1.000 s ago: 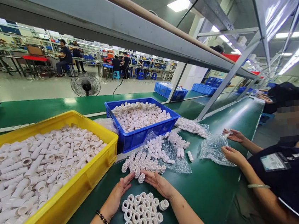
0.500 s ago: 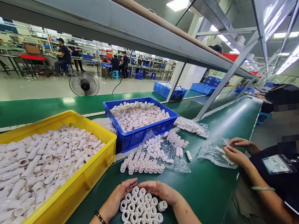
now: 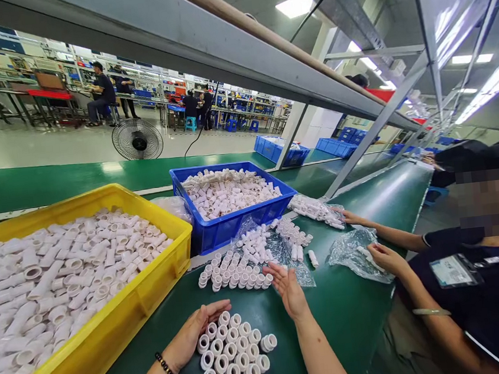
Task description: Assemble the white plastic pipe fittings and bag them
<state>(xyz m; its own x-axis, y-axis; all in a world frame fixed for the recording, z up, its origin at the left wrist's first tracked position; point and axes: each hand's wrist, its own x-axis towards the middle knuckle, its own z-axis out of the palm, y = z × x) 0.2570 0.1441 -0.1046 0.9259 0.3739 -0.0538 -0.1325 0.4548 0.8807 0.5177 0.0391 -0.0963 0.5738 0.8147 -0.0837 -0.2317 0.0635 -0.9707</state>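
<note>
A cluster of white plastic pipe fittings [image 3: 230, 355] stands on end on the green table before me, with one fitting [image 3: 269, 343] tipped over at its right side. My left hand [image 3: 197, 329], below which a beaded bracelet circles the wrist, lies against the upper left edge of the cluster, fingers stretched out. Raised with fingers apart, my right hand [image 3: 288, 290] holds nothing and is just right of a second group of fittings [image 3: 234, 272]. Behind that group, more fittings [image 3: 255, 244] lie on clear plastic bags.
A yellow bin [image 3: 153, 292] full of fittings stands at left, a blue bin [image 3: 235, 217] of smaller-looking ones behind. At right, a co-worker's hands [image 3: 386, 259] touch a clear bag [image 3: 349, 248] and a filled bag [image 3: 317, 211]. A metal frame [image 3: 360, 134] crosses above.
My right hand has left the cluster's upper edge and moved up and right, its fingers opening. My left hand stays. One co-worker's hand has reached to the filled bag.
</note>
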